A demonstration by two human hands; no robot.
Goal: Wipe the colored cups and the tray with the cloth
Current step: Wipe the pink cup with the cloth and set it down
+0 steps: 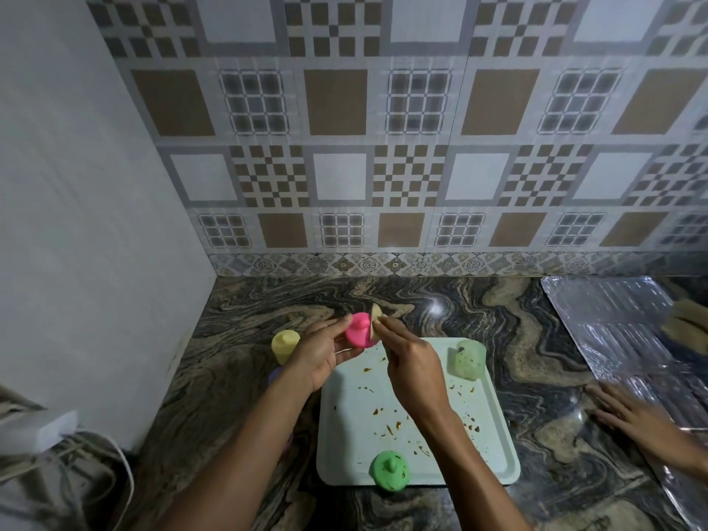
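Left hand (318,354): grips the pink cup (358,333), lifted just beyond the far edge of the tray (486,435). Right hand (415,362): pinches the beige cloth (377,314) against the cup's side. Looks like mid-wipe on this cup. Next, probably: turn it to reach the rest, park it by the yellow cup (284,344) left of the left hand, then take the pale green cup (470,358) right of the right hand; stained tray last.
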